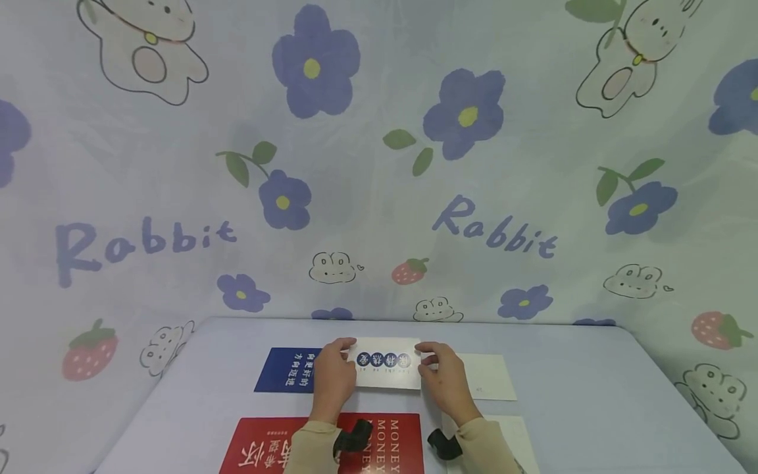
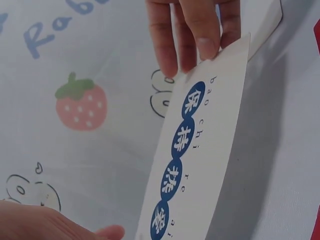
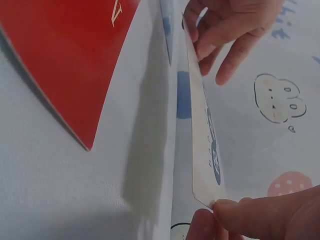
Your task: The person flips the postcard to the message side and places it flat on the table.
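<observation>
A white card [image 1: 387,378] with a row of blue circles and small lettering is held up between both hands, its print upside down in the head view. My left hand [image 1: 335,378] grips the card's left edge. At the opposite edge my right hand [image 1: 445,382] pinches the card; the right wrist view shows the thumb [image 3: 255,217] and a finger on its corner. The card is lifted off the table, with a shadow beneath it in the left wrist view.
A blue card [image 1: 278,370] lies on the white table [image 1: 592,395] at the left. Behind my right hand is a cream card [image 1: 494,376]. Nearer lie a red card [image 1: 403,447] and another pale card [image 1: 512,434]. A patterned cloth [image 1: 367,184] hangs at the back.
</observation>
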The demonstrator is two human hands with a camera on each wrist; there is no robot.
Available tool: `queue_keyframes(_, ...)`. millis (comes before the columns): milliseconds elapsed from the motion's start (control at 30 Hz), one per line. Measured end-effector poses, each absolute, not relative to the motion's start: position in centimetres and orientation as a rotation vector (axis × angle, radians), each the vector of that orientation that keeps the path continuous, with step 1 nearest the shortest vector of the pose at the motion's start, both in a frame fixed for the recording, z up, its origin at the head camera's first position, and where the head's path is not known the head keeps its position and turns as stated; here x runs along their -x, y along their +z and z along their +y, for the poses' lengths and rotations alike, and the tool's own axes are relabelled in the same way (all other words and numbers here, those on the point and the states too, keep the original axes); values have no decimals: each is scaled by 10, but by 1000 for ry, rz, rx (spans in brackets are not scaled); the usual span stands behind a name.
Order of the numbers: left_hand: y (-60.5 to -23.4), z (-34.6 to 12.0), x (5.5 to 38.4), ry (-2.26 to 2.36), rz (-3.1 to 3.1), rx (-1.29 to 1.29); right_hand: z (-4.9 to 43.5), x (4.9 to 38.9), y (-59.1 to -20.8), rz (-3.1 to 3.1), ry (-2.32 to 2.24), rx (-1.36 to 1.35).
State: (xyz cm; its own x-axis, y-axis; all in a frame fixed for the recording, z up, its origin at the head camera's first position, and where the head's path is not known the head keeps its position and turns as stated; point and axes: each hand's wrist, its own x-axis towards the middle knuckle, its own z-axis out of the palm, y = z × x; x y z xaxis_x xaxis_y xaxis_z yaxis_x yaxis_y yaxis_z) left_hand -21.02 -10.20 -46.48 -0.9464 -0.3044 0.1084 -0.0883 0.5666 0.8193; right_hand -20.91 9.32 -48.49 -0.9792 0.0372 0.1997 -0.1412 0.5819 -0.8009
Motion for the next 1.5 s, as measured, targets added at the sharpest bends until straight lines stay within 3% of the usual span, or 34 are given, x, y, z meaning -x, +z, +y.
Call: queue_keyframes(1500,-460,-106,213,-1393,-2389,-339,92,211,-483,-2534,1409,-19)
